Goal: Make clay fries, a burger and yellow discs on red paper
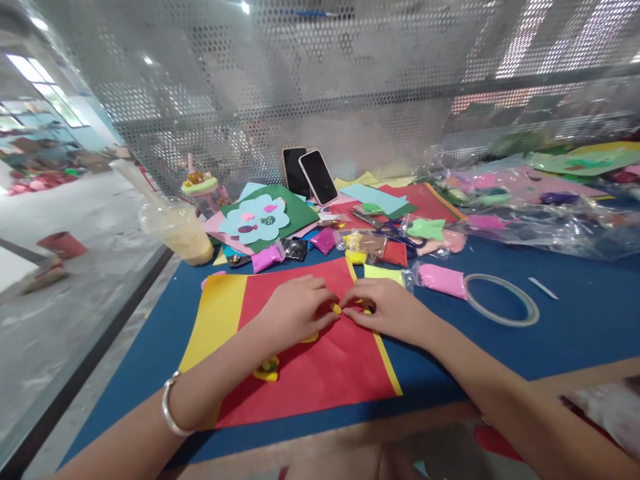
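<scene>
My left hand [297, 312] is closed in a pinch on a small piece of yellow modelling clay [337, 309]. Facing it, my right hand [390, 308] has thumb and forefinger pinched at the other end of that piece. Both hands are above a red paper sheet [325, 373] with a broad yellow band [215, 313] on its left and a thin yellow strip along its right edge. A yellow clay shape with darker green bits [267, 369] lies on the red paper below my left wrist. More yellow clay shows partly under my left hand.
Behind the paper lie small bags of coloured clay [443, 280], scissors [367, 217] and coloured paper. Two phones [319, 177] lean against a perforated metal panel. A drink cup [180, 233] stands at the left table edge. A tape roll [501, 300] lies to the right.
</scene>
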`<state>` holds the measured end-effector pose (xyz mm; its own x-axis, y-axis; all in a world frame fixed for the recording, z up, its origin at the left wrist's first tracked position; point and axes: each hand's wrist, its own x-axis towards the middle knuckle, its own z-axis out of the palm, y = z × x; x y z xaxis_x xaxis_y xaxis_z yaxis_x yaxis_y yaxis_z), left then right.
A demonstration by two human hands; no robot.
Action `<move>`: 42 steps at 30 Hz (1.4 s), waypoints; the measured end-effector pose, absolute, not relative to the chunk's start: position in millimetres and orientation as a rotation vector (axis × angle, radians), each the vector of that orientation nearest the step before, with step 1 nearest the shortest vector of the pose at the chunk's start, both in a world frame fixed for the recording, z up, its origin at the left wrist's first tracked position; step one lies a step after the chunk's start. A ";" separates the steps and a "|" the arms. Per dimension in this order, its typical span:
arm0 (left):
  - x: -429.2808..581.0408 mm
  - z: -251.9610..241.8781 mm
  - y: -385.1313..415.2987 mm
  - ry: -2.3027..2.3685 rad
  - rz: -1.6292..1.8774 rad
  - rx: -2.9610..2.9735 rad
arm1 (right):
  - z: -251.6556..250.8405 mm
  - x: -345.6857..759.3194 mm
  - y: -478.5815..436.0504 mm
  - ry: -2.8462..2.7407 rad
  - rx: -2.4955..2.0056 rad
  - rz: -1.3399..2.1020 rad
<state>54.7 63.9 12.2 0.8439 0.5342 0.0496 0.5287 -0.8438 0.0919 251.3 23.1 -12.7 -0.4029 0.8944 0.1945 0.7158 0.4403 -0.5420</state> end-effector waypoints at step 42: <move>43.6 10.9 56.8 0.635 0.080 3.170 | -7.3 253.9 19.7 -2.138 -1.464 0.485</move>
